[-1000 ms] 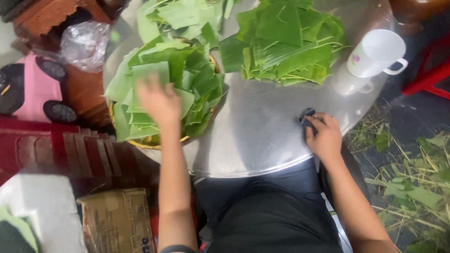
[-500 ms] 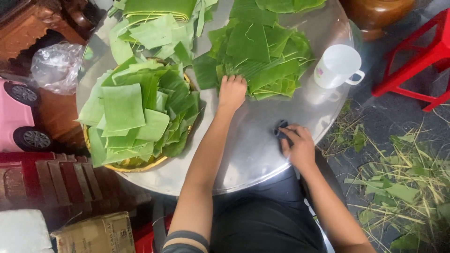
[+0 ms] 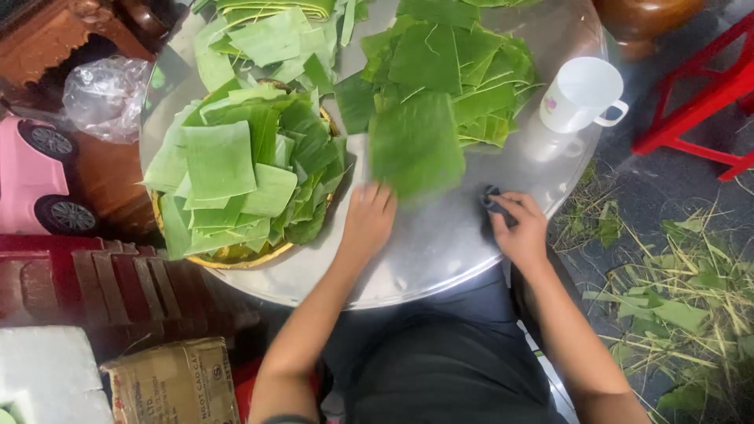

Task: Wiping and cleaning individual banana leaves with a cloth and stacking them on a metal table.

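A round metal table (image 3: 440, 251) carries cut green banana leaf pieces. My left hand (image 3: 367, 218) rests on the tabletop, its fingers on the near edge of a square leaf piece (image 3: 416, 145) pulled out from the dark green pile (image 3: 455, 63) at the back. A dark cloth (image 3: 496, 206) is gripped by my right hand (image 3: 520, 228) at the table's right front. To the left a shallow golden basket (image 3: 228, 257) holds a heap of lighter leaf squares (image 3: 236, 165).
A white plastic mug (image 3: 580, 94) stands on the table's right side. A clear plastic bag (image 3: 106, 94), a pink toy car (image 3: 31, 184) and a cardboard box (image 3: 173, 385) lie at the left. A red stool (image 3: 699, 102) and leaf scraps (image 3: 675, 298) are on the right.
My left hand left the basket pile, reached the dark pile, then drew one square leaf piece toward me across the table. My right hand stayed on the dark cloth.
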